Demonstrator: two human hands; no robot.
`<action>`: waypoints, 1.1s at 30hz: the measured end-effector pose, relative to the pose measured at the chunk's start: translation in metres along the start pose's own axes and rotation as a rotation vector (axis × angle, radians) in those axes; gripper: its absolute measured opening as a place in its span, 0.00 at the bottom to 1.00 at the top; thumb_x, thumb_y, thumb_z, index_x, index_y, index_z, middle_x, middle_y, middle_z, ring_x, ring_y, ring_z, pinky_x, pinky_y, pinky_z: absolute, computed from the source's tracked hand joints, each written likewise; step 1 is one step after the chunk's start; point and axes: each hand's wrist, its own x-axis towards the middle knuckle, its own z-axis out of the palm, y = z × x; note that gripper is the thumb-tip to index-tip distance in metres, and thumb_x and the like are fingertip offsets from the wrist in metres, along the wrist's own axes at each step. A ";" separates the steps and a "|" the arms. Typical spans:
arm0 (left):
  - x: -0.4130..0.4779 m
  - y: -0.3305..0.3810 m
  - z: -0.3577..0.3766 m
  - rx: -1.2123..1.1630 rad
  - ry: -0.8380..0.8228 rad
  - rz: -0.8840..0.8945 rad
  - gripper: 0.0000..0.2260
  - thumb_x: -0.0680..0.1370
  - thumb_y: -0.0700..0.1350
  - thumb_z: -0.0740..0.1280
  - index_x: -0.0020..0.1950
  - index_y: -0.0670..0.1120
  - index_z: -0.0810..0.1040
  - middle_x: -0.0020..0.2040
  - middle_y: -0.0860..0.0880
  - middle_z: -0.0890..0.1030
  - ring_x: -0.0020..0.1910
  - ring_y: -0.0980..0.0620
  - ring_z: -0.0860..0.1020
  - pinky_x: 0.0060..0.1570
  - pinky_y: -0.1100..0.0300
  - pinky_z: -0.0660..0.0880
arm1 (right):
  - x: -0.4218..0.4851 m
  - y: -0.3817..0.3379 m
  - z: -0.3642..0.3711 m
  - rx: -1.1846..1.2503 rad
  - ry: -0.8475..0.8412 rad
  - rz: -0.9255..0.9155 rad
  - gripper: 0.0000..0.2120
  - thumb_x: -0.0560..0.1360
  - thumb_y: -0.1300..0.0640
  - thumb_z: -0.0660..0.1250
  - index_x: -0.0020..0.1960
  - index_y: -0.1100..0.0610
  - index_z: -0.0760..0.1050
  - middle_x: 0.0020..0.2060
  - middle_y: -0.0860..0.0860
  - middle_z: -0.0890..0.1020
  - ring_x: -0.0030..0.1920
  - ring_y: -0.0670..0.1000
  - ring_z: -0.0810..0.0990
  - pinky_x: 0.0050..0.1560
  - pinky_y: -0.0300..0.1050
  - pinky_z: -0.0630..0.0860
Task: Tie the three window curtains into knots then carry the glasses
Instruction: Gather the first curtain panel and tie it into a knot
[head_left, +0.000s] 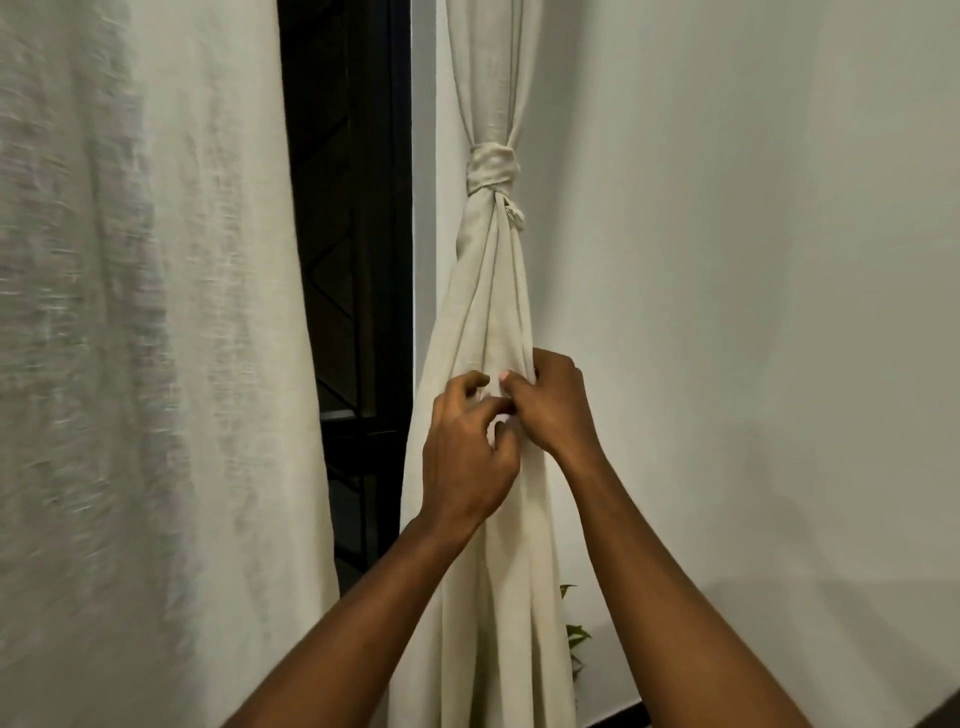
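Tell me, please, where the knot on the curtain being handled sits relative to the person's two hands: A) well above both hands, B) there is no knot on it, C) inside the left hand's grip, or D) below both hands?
A: the knot sits high on the curtain, while the left hand and right hand pinch the fabric well below it.

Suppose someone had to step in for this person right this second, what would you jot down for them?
Left hand: fingers curled into the cloth of the knotted curtain, below its knot.
Right hand: pinching the same folds, touching the left.
Done: this curtain by the wall is knotted high up.
Left: the loose curtain on the left hangs untied; a third curtain is not in view. The glasses are not in view either, so find and carry them afterwards.
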 end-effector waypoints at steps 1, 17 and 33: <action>0.000 -0.003 -0.004 0.017 0.023 -0.035 0.13 0.73 0.42 0.65 0.57 0.47 0.79 0.65 0.50 0.71 0.64 0.52 0.70 0.56 0.60 0.72 | 0.000 0.001 0.002 -0.001 0.002 0.005 0.09 0.75 0.55 0.65 0.50 0.57 0.80 0.43 0.50 0.84 0.44 0.51 0.83 0.46 0.48 0.80; 0.000 -0.027 -0.011 0.147 -0.001 -0.282 0.12 0.79 0.49 0.63 0.61 0.48 0.73 0.48 0.50 0.81 0.45 0.49 0.80 0.44 0.53 0.79 | -0.010 0.020 0.004 -0.013 -0.140 0.113 0.05 0.71 0.57 0.72 0.41 0.58 0.79 0.39 0.50 0.82 0.42 0.52 0.82 0.37 0.42 0.74; -0.030 -0.011 0.004 0.101 -0.118 -0.074 0.09 0.78 0.45 0.62 0.57 0.49 0.78 0.40 0.50 0.82 0.37 0.49 0.80 0.36 0.54 0.76 | -0.036 0.015 0.016 -0.165 0.085 0.014 0.08 0.76 0.58 0.61 0.39 0.55 0.72 0.34 0.47 0.78 0.33 0.48 0.76 0.31 0.37 0.65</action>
